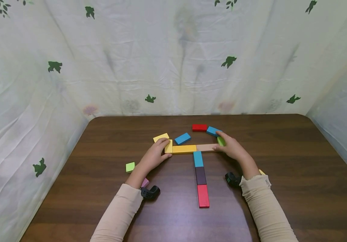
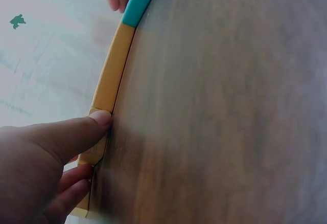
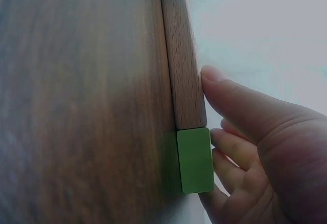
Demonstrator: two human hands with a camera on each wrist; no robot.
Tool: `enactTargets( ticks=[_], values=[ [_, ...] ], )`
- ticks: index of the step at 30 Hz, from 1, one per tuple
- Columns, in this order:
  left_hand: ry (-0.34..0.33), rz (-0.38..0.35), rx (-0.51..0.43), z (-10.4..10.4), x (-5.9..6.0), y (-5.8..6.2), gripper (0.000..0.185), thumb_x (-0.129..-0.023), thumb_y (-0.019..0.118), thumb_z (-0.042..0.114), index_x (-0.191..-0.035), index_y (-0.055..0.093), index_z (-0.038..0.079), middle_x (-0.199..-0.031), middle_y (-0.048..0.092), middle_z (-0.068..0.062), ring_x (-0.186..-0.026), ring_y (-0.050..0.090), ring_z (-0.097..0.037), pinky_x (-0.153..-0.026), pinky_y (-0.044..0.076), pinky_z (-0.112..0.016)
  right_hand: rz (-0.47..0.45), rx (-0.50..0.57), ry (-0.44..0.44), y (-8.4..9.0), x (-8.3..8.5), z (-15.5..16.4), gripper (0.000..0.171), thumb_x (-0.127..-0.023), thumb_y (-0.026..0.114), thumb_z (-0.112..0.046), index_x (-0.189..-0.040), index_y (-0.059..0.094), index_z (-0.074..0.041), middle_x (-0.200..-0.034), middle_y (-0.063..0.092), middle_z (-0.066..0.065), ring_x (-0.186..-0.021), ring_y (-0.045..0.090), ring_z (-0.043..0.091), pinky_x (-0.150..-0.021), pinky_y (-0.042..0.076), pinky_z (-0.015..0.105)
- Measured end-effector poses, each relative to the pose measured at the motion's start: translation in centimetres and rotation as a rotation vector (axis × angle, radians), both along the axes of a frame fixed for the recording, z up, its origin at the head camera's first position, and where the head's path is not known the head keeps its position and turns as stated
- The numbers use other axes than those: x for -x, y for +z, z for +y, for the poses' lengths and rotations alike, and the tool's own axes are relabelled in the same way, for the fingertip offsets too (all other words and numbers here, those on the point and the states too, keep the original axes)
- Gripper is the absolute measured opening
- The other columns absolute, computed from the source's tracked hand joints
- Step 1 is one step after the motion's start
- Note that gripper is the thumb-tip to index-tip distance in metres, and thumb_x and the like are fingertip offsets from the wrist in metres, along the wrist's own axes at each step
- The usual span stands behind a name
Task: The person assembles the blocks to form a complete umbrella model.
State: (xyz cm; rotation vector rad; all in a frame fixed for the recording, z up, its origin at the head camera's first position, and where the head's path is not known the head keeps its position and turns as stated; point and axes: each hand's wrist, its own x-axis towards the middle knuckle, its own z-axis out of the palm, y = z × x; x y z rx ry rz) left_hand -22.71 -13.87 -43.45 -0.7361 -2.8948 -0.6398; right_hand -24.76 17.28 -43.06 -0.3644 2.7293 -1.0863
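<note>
A row of blocks lies across the middle of the table. At its left end my left hand (image 1: 152,155) pinches a yellow block (image 1: 168,147), thumb on the near side, fingers around the far left. Right of that block come a longer yellow block (image 1: 184,149) and a plain wood block (image 1: 206,148). A green block (image 3: 195,160) stands at the wood block's right end. My right hand (image 1: 233,148) is spread there, its thumb at the wood block's upper edge and its fingers against the green block, partly hiding it in the head view.
From the row a blue block (image 1: 198,159), a dark purple one (image 1: 201,175) and a red one (image 1: 203,196) run toward me. Behind it lie another red block (image 1: 199,127), blue blocks (image 1: 182,138) and a yellow one (image 1: 161,137). Lime (image 1: 130,167) and pink (image 1: 145,182) blocks sit by my left forearm.
</note>
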Motion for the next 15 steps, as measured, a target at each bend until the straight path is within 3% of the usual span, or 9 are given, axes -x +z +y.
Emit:
enactTargets(
  ticks=[8,15],
  values=[
    [-0.008,0.016,-0.009,0.2,0.1,0.9,0.060,-0.072,0.061,0.035,-0.119,0.041,0.003,-0.119,0.038,-0.011,-0.109,0.035,-0.024,-0.089,0.029,-0.036,-0.001,0.004,-0.001,-0.1,0.0,0.0,0.069,-0.076,0.056,-0.037,-0.132,0.020,-0.019,-0.132,0.024,0.006,-0.117,0.023,0.027,-0.090,0.022,0.046],
    [0.044,0.012,-0.032,1.7,0.8,1.5,0.059,-0.075,0.056,0.039,-0.121,0.039,0.007,-0.120,0.038,-0.007,-0.110,0.033,-0.020,-0.089,0.029,-0.034,0.007,0.012,0.009,0.0,0.0,0.1,0.069,-0.076,0.056,-0.036,-0.132,0.020,-0.018,-0.132,0.024,0.006,-0.117,0.024,0.027,-0.090,0.023,0.046]
  ],
)
